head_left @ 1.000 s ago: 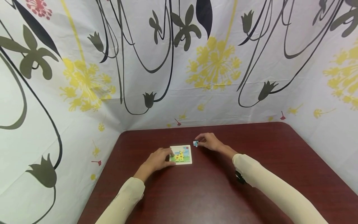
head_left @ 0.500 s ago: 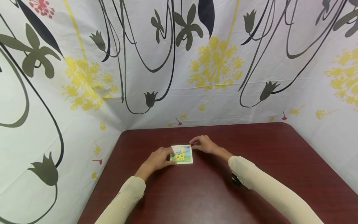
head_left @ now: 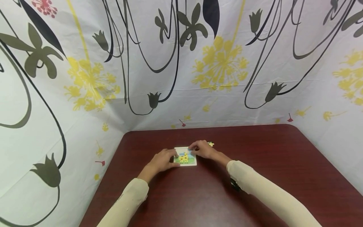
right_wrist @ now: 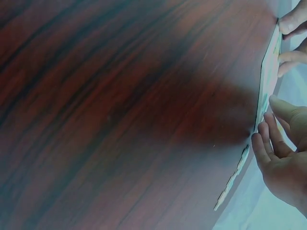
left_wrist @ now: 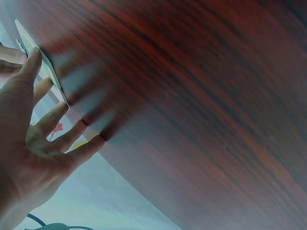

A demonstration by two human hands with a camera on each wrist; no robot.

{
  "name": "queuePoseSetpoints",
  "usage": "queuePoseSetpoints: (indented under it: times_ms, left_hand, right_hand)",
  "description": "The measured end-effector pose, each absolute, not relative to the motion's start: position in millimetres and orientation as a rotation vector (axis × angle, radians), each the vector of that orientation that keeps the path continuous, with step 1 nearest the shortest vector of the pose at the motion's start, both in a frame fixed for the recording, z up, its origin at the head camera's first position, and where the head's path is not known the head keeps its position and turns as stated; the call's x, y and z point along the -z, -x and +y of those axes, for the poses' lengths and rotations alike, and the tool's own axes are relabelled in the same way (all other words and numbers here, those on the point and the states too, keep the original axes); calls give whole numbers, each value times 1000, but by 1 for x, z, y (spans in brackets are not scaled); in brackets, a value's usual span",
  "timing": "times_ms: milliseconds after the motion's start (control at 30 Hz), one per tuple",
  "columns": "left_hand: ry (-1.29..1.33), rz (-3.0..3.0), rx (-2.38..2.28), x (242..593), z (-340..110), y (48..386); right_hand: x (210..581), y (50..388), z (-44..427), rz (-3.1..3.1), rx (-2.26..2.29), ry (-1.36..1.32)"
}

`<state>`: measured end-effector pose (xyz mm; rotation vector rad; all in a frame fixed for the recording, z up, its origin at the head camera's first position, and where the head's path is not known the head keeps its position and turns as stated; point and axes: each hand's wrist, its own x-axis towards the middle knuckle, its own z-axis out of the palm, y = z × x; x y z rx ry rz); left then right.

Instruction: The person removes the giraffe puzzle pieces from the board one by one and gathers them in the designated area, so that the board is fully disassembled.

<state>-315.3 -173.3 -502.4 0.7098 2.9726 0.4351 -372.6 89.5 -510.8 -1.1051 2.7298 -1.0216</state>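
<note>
In the head view, a white-framed puzzle board with a giraffe picture lies flat on the table. My left hand rests at its left side, thumb by the near edge and fingers on the upper left; the left wrist view shows those fingers spread. Over the board's upper right corner, my right hand pinches a small blue puzzle piece, mostly hidden by the fingers. Thumb and fingertips of this hand are close to the board's edge in the right wrist view.
A yellow-green puzzle piece lies just beyond my right hand; thin pieces show beside the board in the right wrist view. The dark red table backs onto a patterned cloth. Something dark is under my right forearm.
My right hand has moved left and slightly nearer, carrying the blue piece from beside the board to its upper right corner. The yellow-green piece has come into view. My left hand stays on the board.
</note>
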Motion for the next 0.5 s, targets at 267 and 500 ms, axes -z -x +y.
queuePoseSetpoints:
  times_ms: [267, 500]
  left_hand:
    - [-726, 2972, -437, 503, -173, 315]
    - [-740, 2973, -452, 503, -174, 314]
  right_hand:
    - [512, 371, 84, 2733, 976, 1175]
    - [511, 369, 82, 2740, 954, 1230]
